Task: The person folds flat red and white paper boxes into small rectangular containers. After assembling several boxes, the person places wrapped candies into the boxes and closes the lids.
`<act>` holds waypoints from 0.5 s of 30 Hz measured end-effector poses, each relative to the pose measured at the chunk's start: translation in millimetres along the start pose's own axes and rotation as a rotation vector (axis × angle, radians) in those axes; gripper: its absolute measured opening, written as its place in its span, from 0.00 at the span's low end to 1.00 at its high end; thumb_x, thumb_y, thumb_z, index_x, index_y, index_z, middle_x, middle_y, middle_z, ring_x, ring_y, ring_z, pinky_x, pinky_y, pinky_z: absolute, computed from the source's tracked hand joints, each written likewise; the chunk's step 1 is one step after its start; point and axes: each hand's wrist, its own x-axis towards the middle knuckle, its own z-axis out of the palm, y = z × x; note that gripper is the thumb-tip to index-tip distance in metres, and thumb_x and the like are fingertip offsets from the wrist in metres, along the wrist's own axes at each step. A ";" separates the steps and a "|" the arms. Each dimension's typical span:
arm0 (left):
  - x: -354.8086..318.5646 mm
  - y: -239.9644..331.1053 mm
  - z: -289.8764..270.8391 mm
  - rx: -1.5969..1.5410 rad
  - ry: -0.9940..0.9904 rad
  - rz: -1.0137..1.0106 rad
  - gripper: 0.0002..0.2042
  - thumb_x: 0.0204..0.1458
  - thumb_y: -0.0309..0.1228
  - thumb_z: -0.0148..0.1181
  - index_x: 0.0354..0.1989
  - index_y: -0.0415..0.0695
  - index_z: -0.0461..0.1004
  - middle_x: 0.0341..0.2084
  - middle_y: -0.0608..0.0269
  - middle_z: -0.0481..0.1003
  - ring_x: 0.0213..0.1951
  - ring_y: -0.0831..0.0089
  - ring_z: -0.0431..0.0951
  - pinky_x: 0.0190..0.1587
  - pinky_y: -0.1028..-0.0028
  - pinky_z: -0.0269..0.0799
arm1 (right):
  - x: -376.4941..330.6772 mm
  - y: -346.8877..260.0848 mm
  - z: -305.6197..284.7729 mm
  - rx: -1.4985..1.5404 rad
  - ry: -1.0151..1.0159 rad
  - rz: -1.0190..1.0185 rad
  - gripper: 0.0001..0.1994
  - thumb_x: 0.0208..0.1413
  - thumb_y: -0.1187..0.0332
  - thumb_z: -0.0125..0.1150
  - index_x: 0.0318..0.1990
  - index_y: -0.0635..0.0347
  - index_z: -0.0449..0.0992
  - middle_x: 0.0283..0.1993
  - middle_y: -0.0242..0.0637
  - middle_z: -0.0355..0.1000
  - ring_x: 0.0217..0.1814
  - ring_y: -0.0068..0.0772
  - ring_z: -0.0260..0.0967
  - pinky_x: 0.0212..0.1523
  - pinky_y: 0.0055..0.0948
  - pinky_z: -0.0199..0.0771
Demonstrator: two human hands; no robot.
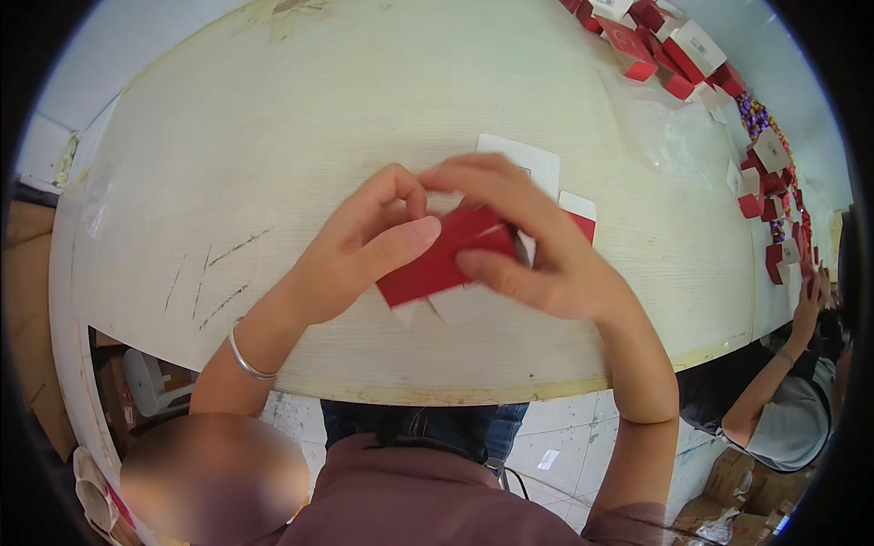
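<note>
Right hand [553,241] pinches red box [442,266] near worktop's front edge [455,394]; left hand [350,250], can't tell. Probably light, crushable; I'd grip folds.

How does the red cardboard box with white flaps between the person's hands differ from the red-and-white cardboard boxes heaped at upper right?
The red cardboard box is between the left hand and right hand; the heaped red-and-white boxes have no hand on them. The held box is near mid-picture; the heaped boxes lie toward the rim. Both show red and white.
</note>
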 end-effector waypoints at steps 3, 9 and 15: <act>-0.4 -3.1 14.1 -0.002 0.000 -0.006 0.13 0.57 0.30 0.45 0.49 0.42 0.59 0.45 0.57 0.66 0.45 0.76 0.66 0.48 0.77 0.63 | 0.2 -0.8 12.0 -0.047 -0.033 0.006 0.29 0.42 0.73 0.59 0.56 0.61 0.61 0.55 0.40 0.57 0.55 0.38 0.57 0.55 0.34 0.57; 1.5 8.1 11.3 0.029 0.260 0.147 0.19 0.60 0.35 0.40 0.59 0.45 0.56 0.41 0.63 0.69 0.42 0.81 0.67 0.46 0.81 0.63 | -2.5 -5.8 0.0 -0.069 0.495 -0.018 0.16 0.45 0.67 0.65 0.40 0.65 0.70 0.36 0.36 0.67 0.34 0.26 0.65 0.31 0.23 0.66; 1.6 -0.9 17.6 0.252 0.314 0.254 0.19 0.60 0.35 0.38 0.57 0.40 0.59 0.44 0.61 0.68 0.45 0.79 0.66 0.49 0.79 0.62 | -0.4 -17.6 24.2 0.699 0.395 0.429 0.11 0.55 0.65 0.56 0.36 0.66 0.73 0.22 0.34 0.70 0.21 0.22 0.67 0.18 0.20 0.65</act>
